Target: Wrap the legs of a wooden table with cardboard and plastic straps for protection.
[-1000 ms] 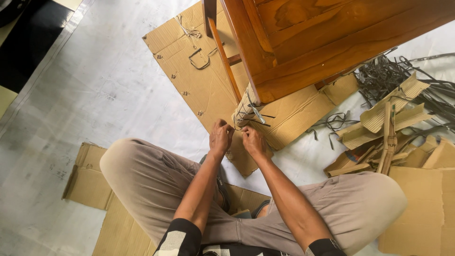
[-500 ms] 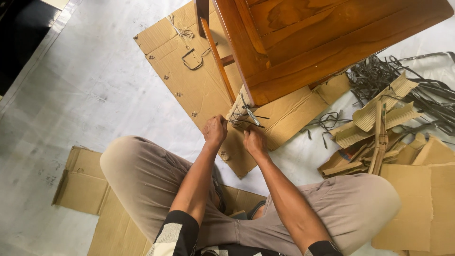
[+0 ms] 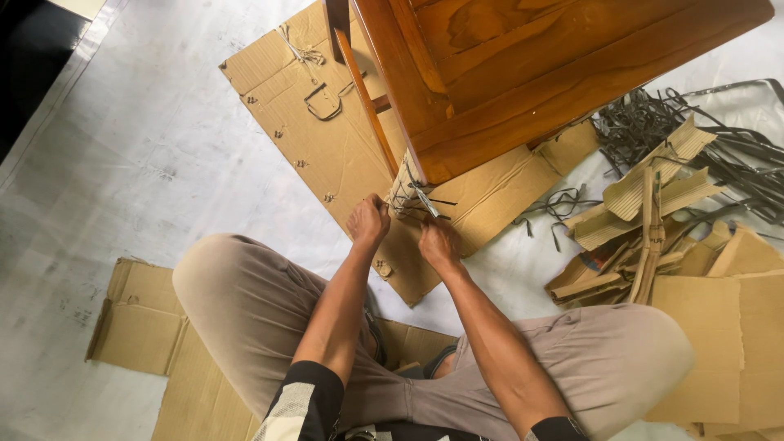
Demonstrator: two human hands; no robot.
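We see both hands at the cardboard-wrapped leg (image 3: 406, 189) of the wooden furniture (image 3: 523, 73), on flat cardboard (image 3: 343, 155) on the floor. Left hand (image 3: 367, 222) fisted, pinching dark strap (image 3: 425, 201); right hand (image 3: 438, 243) curled shut just beside it, contents unclear. Strap scraps (image 3: 661, 122) lie to the right.

Floor (image 3: 147, 147): pale grey, scuffed and stained, evenly lit by soft daylight. Dark strip (image 3: 33, 57) along its top-left corner. Flat cardboard sheet (image 3: 327, 147) spread at top centre. Wooden furniture (image 3: 531, 57), polished brown, stands over it at the top edge. More cardboard (image 3: 139, 318) under me at lower left. Cardboard scraps (image 3: 653, 212) and dark strapping (image 3: 653, 122) heaped along the right edge.
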